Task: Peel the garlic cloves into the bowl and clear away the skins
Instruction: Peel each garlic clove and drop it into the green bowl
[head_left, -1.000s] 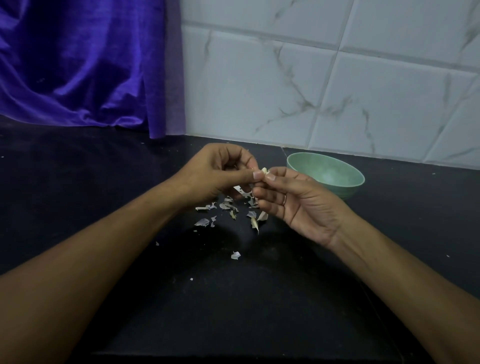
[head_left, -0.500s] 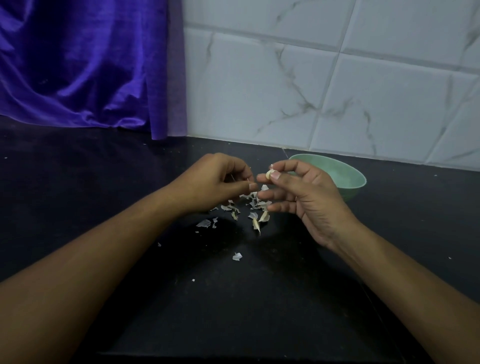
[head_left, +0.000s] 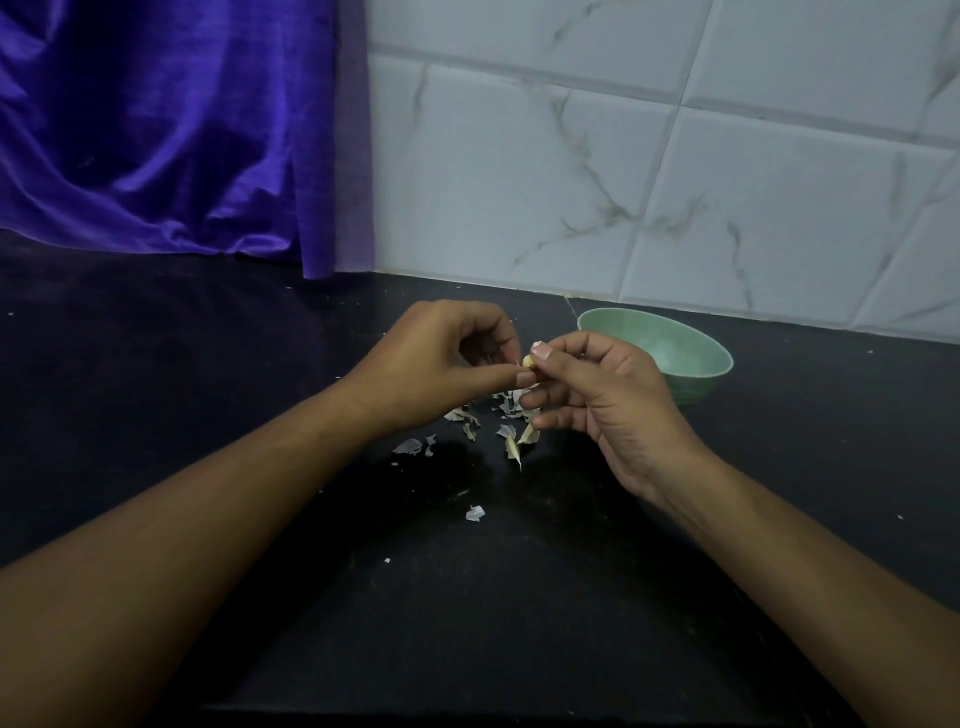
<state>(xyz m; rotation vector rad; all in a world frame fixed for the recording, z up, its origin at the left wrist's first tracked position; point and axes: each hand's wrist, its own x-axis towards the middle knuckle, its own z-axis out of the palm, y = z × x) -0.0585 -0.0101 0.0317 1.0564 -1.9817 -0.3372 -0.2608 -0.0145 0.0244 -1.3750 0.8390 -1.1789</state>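
The step in hand looks like the peeling itself. A small pale garlic clove (head_left: 530, 362) is held up off the desk (head_left: 519, 597), just left of the green bowl (head_left: 698, 391) and above the heap of skins (head_left: 511, 436). The right hand (head_left: 608, 400) has it in a narrow grip, thumb and fingertips pinched on its right end. The left hand (head_left: 441, 364) meets it from the left, thumb and forefinger closed tight on the near end of the clove, where I judge a flake of skin is being picked at; whether any skin is left on it is too small to tell. The bowl stands right of both hands, close to the tiled wall (head_left: 675, 166), and what lies in it cannot be made out. One stray flake (head_left: 475, 513) sits nearer, apart from the heap. Next, the left fingers need to pull away to strip the skin. Then the right hand carries the bare clove a little right and far, over the rim, and lets go. The skins on the desk are not yet cleared.
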